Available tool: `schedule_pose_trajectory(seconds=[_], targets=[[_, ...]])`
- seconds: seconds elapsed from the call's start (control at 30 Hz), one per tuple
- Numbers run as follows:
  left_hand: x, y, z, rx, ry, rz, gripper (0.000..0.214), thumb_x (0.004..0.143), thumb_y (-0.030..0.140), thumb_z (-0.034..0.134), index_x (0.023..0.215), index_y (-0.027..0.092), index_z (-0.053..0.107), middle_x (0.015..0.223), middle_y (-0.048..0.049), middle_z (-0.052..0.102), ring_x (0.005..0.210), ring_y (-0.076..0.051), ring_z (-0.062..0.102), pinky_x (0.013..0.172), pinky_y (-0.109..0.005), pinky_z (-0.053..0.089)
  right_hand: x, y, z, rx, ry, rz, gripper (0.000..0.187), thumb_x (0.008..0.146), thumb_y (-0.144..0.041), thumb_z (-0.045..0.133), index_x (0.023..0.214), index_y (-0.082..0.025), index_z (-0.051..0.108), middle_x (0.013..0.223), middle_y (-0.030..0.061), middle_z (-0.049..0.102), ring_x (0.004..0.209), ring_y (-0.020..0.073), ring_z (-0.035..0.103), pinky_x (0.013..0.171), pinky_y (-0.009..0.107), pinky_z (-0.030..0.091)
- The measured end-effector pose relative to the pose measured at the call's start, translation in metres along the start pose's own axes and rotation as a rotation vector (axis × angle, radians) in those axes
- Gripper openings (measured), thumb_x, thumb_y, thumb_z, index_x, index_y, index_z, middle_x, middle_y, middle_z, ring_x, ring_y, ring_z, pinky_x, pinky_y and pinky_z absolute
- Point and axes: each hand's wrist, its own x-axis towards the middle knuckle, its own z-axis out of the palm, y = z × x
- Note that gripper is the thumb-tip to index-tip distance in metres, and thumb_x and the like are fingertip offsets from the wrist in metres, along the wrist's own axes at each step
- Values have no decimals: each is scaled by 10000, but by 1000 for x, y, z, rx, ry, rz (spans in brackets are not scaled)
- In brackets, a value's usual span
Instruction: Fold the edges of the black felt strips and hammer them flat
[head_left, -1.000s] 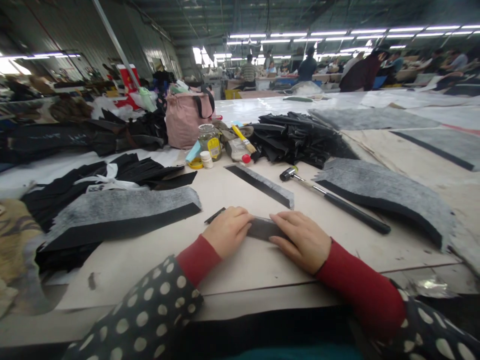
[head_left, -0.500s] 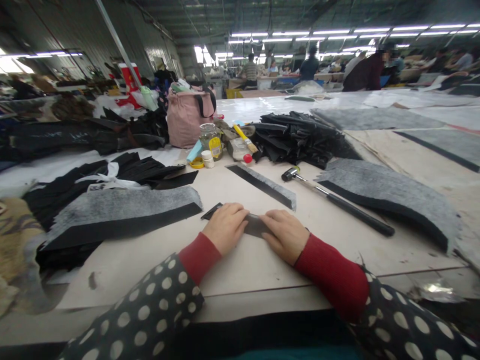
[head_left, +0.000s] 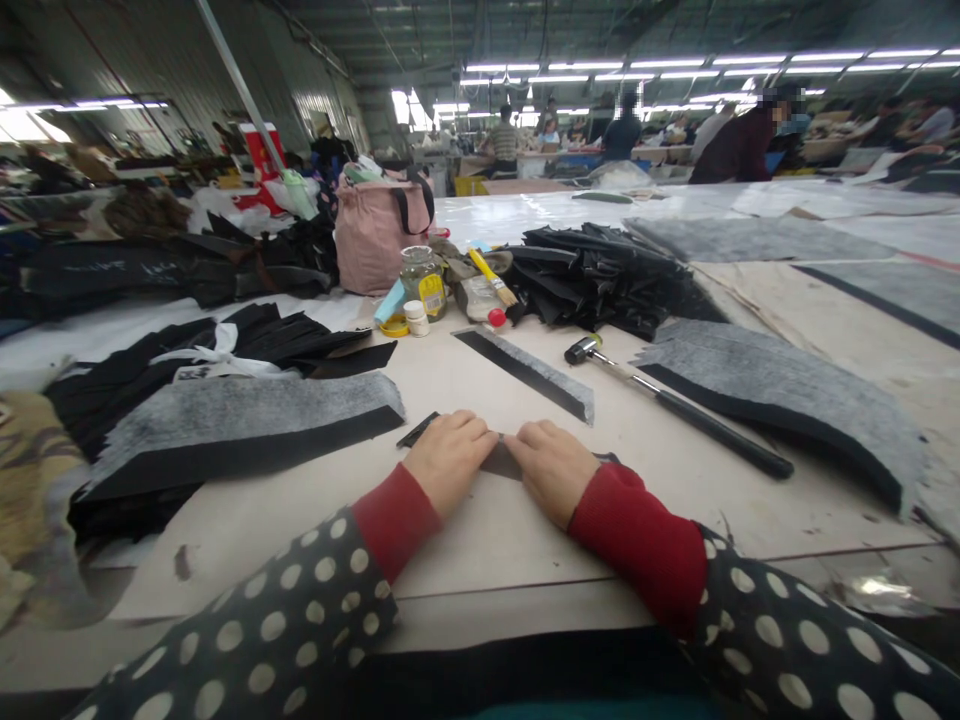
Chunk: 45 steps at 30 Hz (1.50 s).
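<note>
A narrow dark grey strip (head_left: 501, 461) lies flat on the table in front of me. My left hand (head_left: 448, 462) rests on its left part with fingers curled down and pressed on it. Just right of it, my right hand (head_left: 551, 472) presses on the same strip, its fingertips almost touching those of the left hand. The strip's left end (head_left: 417, 431) pokes out past my left hand. Most of the strip is hidden under my hands.
A hammer (head_left: 675, 405) lies to the right, beyond a grey-and-black strip (head_left: 531, 373). Grey felt stacks lie at left (head_left: 240, 420) and right (head_left: 780, 390). A glass jar (head_left: 421, 281), a brush (head_left: 491, 278), a pink bag (head_left: 375, 232) and black pieces (head_left: 600, 275) stand behind. People work far back.
My right hand has slid left along the strip until it nearly meets my left hand. The left hand has stayed almost in place.
</note>
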Motion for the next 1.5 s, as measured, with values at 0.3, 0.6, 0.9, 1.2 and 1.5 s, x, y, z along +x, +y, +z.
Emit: schedule_pose_trajectory(seconds=[0.3, 0.6, 0.9, 1.2, 1.5], targets=[[1, -5, 1, 33, -98, 50, 272, 820, 117, 376, 1057, 141, 507, 897, -58, 537, 807, -180, 475, 757, -312, 416, 5, -3, -1, -74, -36, -26, 239, 798, -92, 351, 954, -114, 531, 845, 94, 511, 759, 206, 427, 614, 319, 352], [-9, -26, -14, 103, -179, -96, 226, 851, 256, 386, 943, 168, 573, 857, -52, 555, 818, -181, 502, 664, -274, 413, -11, 0, -7, -128, -34, 16, 218, 806, -98, 358, 856, -148, 564, 801, 77, 530, 746, 202, 466, 602, 320, 332], [-15, -39, -4, -34, 36, -196, 196, 808, 332, 460, 799, 151, 537, 798, -39, 532, 774, -164, 482, 704, -288, 389, -27, 16, -3, 58, 65, 132, 258, 792, -224, 460, 1016, -112, 524, 986, 107, 537, 880, 196, 483, 744, 303, 374], [-7, -30, -2, -166, 204, -143, 250, 809, 278, 454, 1034, 179, 500, 1063, -55, 520, 980, -185, 458, 839, -340, 372, -58, 43, -9, 148, 52, 271, 236, 688, -375, 583, 793, -164, 558, 801, 55, 559, 750, 179, 485, 656, 290, 344], [37, 8, 7, -275, 48, 140, 293, 785, 260, 489, 1067, 185, 502, 1044, -57, 553, 990, -183, 475, 867, -349, 380, -38, 56, -9, 267, -127, 372, 383, 554, -453, 656, 790, -175, 540, 702, -2, 543, 639, 136, 468, 563, 237, 298]])
